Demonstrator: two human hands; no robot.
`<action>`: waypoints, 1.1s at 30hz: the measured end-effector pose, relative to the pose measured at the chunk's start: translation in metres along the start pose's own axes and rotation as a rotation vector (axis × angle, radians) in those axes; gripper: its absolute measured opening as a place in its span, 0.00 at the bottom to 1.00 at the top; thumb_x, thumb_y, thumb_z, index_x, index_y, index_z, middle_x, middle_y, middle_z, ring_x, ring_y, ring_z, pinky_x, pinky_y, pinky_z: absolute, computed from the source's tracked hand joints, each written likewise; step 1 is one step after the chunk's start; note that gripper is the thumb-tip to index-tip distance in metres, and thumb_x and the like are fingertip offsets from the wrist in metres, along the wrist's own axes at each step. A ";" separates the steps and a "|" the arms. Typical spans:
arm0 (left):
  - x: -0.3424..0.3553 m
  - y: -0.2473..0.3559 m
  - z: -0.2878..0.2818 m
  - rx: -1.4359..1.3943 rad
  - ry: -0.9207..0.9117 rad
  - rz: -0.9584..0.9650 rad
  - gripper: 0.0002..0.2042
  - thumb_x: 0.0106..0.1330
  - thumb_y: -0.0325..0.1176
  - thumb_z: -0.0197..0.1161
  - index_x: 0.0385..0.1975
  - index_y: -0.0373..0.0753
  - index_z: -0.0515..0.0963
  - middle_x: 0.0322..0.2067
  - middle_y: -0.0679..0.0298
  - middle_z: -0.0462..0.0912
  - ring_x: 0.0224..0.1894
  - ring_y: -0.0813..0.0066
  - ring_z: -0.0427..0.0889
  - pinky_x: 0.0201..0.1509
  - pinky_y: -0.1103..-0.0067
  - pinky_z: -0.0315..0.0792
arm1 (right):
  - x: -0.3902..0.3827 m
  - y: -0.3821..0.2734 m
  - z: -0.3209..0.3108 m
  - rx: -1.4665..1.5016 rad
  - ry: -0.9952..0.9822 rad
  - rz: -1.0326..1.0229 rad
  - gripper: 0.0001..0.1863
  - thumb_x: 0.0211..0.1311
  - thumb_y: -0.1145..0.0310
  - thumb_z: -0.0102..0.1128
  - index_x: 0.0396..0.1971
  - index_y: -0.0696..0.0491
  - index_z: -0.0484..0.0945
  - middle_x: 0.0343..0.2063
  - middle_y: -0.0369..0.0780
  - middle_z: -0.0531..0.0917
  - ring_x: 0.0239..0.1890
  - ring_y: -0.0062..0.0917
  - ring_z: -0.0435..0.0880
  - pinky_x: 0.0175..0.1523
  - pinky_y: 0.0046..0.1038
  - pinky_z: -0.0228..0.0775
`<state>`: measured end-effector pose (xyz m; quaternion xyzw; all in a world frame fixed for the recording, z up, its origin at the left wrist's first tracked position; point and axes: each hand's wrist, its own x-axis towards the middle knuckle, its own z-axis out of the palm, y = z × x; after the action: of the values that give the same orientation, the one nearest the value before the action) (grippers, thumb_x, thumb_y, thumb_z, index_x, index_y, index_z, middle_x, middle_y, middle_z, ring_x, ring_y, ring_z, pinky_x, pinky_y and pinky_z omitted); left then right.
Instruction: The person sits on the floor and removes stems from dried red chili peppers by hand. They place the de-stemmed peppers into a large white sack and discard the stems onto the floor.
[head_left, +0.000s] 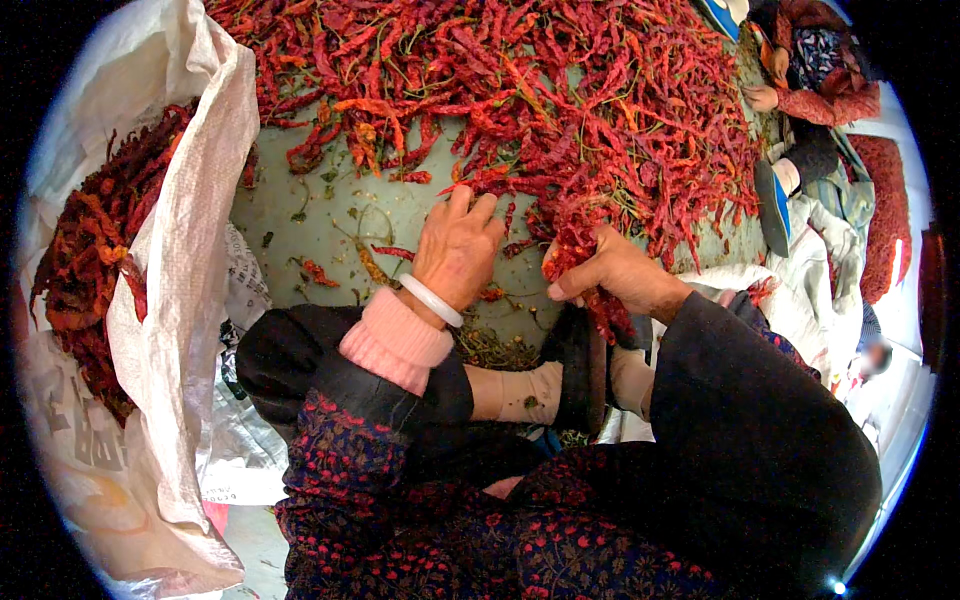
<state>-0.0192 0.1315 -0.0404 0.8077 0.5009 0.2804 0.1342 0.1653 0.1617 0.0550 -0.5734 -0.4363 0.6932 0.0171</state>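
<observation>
A large heap of dried red chilies (600,110) spreads over the pale floor in front of me. My right hand (625,272) is closed round a bunch of dried chilies (608,318), thumb across it, with ends poking out above and below. At the heap's near edge is my left hand (460,248), with a white bangle on the wrist. Its fingers are bent down and pressed together on a dried red chili (450,189), whose tip shows beside the index finger; the fingertips themselves are partly hidden.
An open white woven sack (185,250) at my left holds darker dried chilies (95,260). Stems and crumbs (495,350) litter the floor by my feet. At the far right another person's hand (762,97) rests near the heap, with a blue shoe (771,208) and white sacking (815,250) nearby.
</observation>
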 end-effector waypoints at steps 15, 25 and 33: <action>0.000 -0.008 0.017 0.169 -0.003 -0.090 0.06 0.48 0.28 0.55 0.25 0.36 0.75 0.43 0.59 0.73 0.47 0.58 0.66 0.44 0.67 0.62 | -0.005 -0.002 -0.005 -0.055 -0.014 0.037 0.10 0.37 0.72 0.65 0.23 0.56 0.74 0.18 0.34 0.76 0.18 0.17 0.72 0.24 0.20 0.61; 0.008 -0.017 -0.016 -0.740 0.104 -0.461 0.06 0.47 0.20 0.59 0.26 0.35 0.79 0.25 0.64 0.80 0.30 0.73 0.75 0.37 0.80 0.68 | -0.007 -0.007 -0.011 0.078 0.052 -0.023 0.09 0.40 0.77 0.63 0.23 0.56 0.72 0.17 0.37 0.76 0.16 0.19 0.74 0.23 0.20 0.63; 0.006 -0.018 -0.038 -1.713 0.173 -0.621 0.09 0.55 0.21 0.49 0.33 0.31 0.76 0.30 0.61 0.78 0.27 0.78 0.74 0.32 0.83 0.69 | -0.010 -0.025 -0.015 0.191 0.021 -0.111 0.09 0.41 0.77 0.62 0.25 0.56 0.72 0.21 0.39 0.78 0.19 0.19 0.75 0.28 0.20 0.67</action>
<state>-0.0532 0.1425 -0.0171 0.2374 0.3247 0.5669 0.7189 0.1690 0.1813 0.0791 -0.5515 -0.3991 0.7235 0.1145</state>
